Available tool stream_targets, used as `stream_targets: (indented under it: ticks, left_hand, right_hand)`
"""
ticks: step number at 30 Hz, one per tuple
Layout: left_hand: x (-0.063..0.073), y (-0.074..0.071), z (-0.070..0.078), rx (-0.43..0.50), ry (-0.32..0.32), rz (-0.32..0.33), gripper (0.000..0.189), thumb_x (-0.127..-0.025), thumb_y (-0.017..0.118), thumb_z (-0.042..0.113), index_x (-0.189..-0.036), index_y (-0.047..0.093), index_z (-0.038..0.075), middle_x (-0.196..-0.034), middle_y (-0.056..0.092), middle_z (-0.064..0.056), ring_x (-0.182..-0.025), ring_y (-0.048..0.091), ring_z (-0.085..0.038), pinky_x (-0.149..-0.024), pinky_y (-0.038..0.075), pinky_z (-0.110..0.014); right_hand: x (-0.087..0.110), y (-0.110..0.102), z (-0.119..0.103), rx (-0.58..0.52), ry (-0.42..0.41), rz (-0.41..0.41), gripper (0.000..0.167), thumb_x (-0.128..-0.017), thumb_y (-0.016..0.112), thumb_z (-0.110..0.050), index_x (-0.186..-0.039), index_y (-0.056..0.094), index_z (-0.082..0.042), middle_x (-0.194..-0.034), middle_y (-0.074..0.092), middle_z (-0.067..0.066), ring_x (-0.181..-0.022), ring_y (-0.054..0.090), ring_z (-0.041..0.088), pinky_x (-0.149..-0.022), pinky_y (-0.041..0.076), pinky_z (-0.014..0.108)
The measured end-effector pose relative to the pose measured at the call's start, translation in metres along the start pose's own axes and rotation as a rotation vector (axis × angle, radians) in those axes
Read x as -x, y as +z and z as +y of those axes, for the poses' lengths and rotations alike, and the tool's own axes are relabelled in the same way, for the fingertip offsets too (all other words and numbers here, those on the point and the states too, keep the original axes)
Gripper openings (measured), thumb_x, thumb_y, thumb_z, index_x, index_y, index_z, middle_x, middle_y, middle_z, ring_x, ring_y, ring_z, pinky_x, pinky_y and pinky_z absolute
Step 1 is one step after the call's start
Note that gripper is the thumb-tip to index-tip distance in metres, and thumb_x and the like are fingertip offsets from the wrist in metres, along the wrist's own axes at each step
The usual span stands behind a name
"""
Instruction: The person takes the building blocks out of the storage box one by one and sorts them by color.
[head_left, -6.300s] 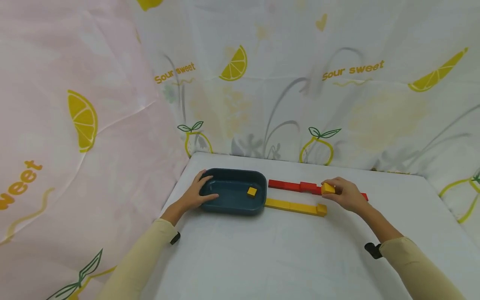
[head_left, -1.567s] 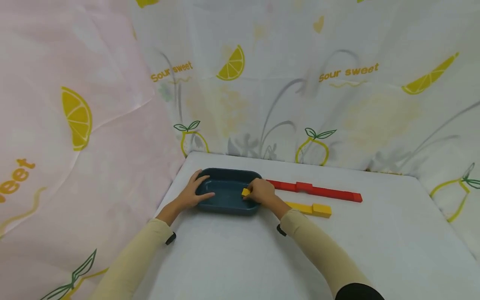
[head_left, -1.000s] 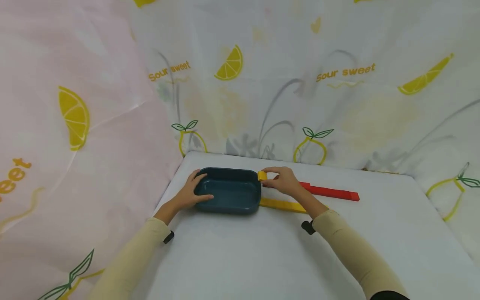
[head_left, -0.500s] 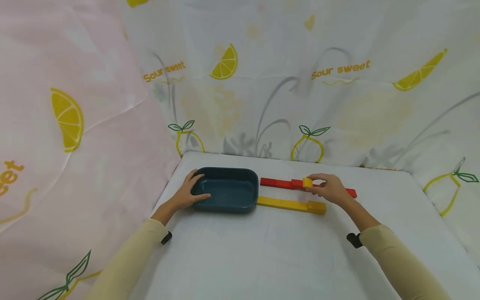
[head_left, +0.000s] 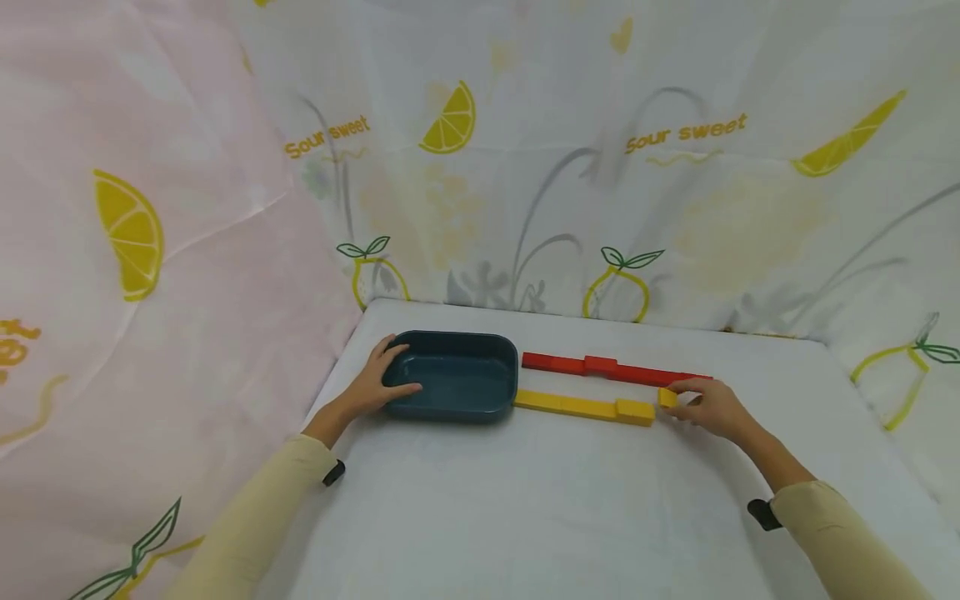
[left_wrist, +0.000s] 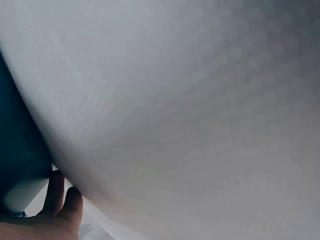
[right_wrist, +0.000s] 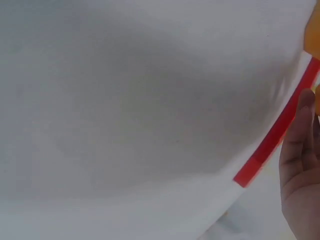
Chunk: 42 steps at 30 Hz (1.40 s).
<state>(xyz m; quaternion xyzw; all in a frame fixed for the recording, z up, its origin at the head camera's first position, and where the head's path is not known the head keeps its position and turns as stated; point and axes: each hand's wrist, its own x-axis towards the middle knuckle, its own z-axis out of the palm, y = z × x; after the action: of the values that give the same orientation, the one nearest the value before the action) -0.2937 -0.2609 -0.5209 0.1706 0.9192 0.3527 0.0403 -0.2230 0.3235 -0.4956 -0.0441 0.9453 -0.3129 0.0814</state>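
Observation:
My left hand [head_left: 367, 387] holds the left end of a dark teal rectangular tray [head_left: 450, 412], fingers spread and thumb reaching over the near rim. The tray's inside shows bare. Between thumb and fingertips, my right hand [head_left: 714, 410] pinches a small yellow block [head_left: 667, 398]. That block is close to the right end of a row of yellow blocks [head_left: 562, 405], where a raised block sits on top. Behind runs a row of red blocks [head_left: 555, 363], also with one raised block; the right hand overlaps its right end in the head view.
Both rows stretch rightward from beside the tray on a white-covered table [head_left: 540, 508]. Lemon-printed cloth [head_left: 525, 167] hangs at the back, and pinkish cloth [head_left: 225, 350] hangs at the left. In the right wrist view, the red row [right_wrist: 280, 130] passes behind the fingers.
My right hand took the yellow block out of the tray, carried it right past the red row, and lowered it beside the yellow row's right end. The left hand has stayed on the tray.

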Motion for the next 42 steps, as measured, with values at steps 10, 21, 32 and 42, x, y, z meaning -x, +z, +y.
stream_targets:
  ticks: [10, 21, 32, 42]
  left_hand:
    - [0.001, -0.002, 0.004, -0.01, -0.005, 0.016, 0.093, -0.084, 0.074, 0.049, -0.156, 0.026, 0.015, -0.166, 0.001, -0.013, -0.151, 0.01, -0.043, -0.114, 0.023, -0.068]
    - [0.001, 0.003, 0.003, -0.006, -0.005, 0.017, 0.093, -0.083, 0.075, 0.049, -0.155, 0.028, 0.012, -0.166, 0.003, -0.015, -0.151, 0.01, -0.043, -0.114, 0.022, -0.068]
    - [0.002, 0.003, 0.002, -0.016, -0.007, 0.019, 0.092, -0.083, 0.075, 0.049, -0.155, 0.03, 0.012, -0.166, 0.004, -0.015, -0.151, 0.011, -0.042, -0.115, 0.022, -0.068]
    - [0.0, 0.003, 0.003, -0.03, -0.013, 0.022, 0.092, -0.083, 0.074, 0.051, -0.155, 0.03, 0.013, -0.166, 0.003, -0.014, -0.151, 0.012, -0.042, -0.115, 0.023, -0.068]
  right_hand:
    - [0.003, 0.009, 0.02, -0.013, 0.029, -0.057, 0.046, -0.081, 0.082, -0.027, -0.118, 0.069, -0.001, -0.108, 0.066, 0.015, -0.082, 0.059, 0.02, -0.066, 0.056, 0.026]
    - [0.002, 0.016, 0.019, 0.007, 0.036, -0.049, 0.047, -0.08, 0.082, -0.027, -0.118, 0.07, -0.002, -0.107, 0.065, 0.015, -0.082, 0.058, 0.02, -0.065, 0.055, 0.026]
    - [0.002, 0.02, 0.015, 0.03, -0.032, -0.036, 0.046, -0.08, 0.083, -0.027, -0.117, 0.07, -0.003, -0.108, 0.067, 0.013, -0.082, 0.057, 0.019, -0.067, 0.055, 0.025]
    - [0.004, 0.023, 0.012, 0.047, -0.03, -0.016, 0.047, -0.081, 0.082, -0.027, -0.119, 0.069, -0.004, -0.108, 0.067, 0.012, -0.083, 0.057, 0.019, -0.068, 0.053, 0.025]
